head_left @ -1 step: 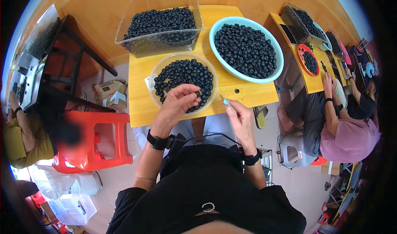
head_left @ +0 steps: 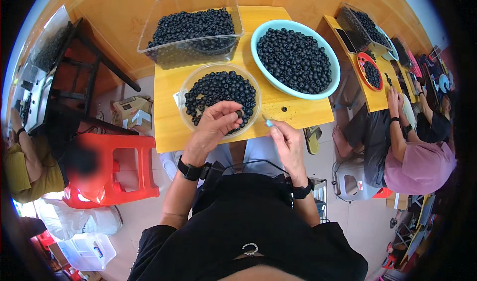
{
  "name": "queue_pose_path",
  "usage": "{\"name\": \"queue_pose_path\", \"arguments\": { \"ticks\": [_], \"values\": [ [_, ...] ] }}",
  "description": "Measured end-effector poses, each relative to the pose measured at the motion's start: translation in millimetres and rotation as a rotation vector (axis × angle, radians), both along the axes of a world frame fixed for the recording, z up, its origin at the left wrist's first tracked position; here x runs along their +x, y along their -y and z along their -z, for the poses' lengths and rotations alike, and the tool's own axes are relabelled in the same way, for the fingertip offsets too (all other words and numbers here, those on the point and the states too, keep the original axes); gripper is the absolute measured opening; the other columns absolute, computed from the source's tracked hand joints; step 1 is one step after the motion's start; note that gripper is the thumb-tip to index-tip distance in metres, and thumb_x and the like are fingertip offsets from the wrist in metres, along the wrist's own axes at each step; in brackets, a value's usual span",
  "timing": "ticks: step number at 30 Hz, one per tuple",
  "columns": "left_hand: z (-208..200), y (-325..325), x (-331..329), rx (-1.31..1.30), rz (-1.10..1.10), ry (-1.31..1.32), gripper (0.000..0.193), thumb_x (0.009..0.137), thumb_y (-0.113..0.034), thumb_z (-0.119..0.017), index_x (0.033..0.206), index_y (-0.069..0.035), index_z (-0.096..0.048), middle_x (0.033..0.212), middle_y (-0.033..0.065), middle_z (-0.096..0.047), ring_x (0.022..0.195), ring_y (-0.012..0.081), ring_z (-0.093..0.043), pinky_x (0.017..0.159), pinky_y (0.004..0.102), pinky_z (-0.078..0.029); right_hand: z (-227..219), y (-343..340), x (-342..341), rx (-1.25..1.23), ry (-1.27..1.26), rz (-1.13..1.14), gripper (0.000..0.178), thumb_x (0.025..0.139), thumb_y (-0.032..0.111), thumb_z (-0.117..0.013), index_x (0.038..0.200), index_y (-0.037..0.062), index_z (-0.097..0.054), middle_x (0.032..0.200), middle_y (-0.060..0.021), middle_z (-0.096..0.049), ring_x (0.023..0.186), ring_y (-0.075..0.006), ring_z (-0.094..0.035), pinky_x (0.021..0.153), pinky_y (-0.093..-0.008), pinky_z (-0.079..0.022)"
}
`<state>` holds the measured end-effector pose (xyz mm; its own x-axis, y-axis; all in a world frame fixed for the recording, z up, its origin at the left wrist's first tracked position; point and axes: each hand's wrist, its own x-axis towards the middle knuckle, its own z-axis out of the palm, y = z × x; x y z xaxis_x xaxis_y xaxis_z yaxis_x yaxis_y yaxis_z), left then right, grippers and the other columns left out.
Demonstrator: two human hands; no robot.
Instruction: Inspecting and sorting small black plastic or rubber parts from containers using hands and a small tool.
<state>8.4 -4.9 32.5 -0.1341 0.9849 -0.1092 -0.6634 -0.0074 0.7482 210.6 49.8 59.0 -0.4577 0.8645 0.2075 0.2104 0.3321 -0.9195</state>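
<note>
My left hand [head_left: 217, 123] is closed, pinching a small black bead-like piece [head_left: 239, 114] between thumb and fingertips. It hovers over the near side of a round clear tub [head_left: 257, 88] holding many black round pieces [head_left: 223, 86], some with a visible hole. To its right, my right hand [head_left: 287, 141] is closed around a slim tool [head_left: 269, 123] with a light-blue handle. The tool's thin tip points up and left toward the tub; most of its handle is hidden in the fingers. On the table just beyond this hand lies a single black piece [head_left: 284, 109].
A rectangular clear bin [head_left: 191, 58] and a pale-blue basin [head_left: 293, 94], both full of black pieces, stand farther back on the yellow table [head_left: 166, 127]. A red stool [head_left: 149, 166] is at the left. Another person [head_left: 407, 157] works at a table on the right.
</note>
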Motion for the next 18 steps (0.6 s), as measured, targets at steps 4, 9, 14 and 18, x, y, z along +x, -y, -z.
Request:
{"name": "queue_pose_path", "arguments": {
  "ticks": [4,9,14,18],
  "values": [
    [9,-3,10,0.070,0.114,0.179,0.021,0.083,-0.001,-0.059,0.104,-0.003,-0.057,0.095,0.0036,-0.061,0.082,0.0117,-0.061,0.073,0.0215,-0.050,-11,6,-10,0.063,0.032,-0.078,0.020,0.085,0.016,-0.057,0.093,-0.0012,-0.064,0.081,-0.0156,-0.064,0.069,-0.0253,-0.062,0.059,-0.0311,-0.046],
    [5,-2,16,0.073,0.136,0.181,0.020,0.082,-0.002,-0.061,0.102,-0.003,-0.058,0.091,0.0028,-0.061,0.081,0.0109,-0.061,0.073,0.0213,-0.050,-15,7,-12,0.201,0.089,-0.106,0.020,0.085,0.018,-0.058,0.093,0.0014,-0.064,0.077,-0.0139,-0.064,0.062,-0.0254,-0.061,0.052,-0.0310,-0.045],
    [6,-2,15,0.075,0.137,0.166,0.019,0.082,-0.003,-0.061,0.101,-0.002,-0.058,0.089,0.0036,-0.061,0.081,0.0099,-0.061,0.071,0.0199,-0.051,-12,7,-13,0.240,0.129,-0.088,0.020,0.085,0.019,-0.058,0.092,0.0025,-0.064,0.073,-0.0127,-0.063,0.057,-0.0246,-0.059,0.050,-0.0314,-0.044],
    [3,-3,16,0.047,0.148,0.174,0.018,0.082,-0.004,-0.061,0.099,-0.002,-0.057,0.088,0.0041,-0.061,0.079,0.0101,-0.061,0.071,0.0197,-0.051,-11,7,-11,0.294,0.115,-0.066,0.019,0.084,0.020,-0.059,0.092,0.0032,-0.065,0.070,-0.0118,-0.061,0.053,-0.0235,-0.056,0.047,-0.0319,-0.042]
  ]
}}
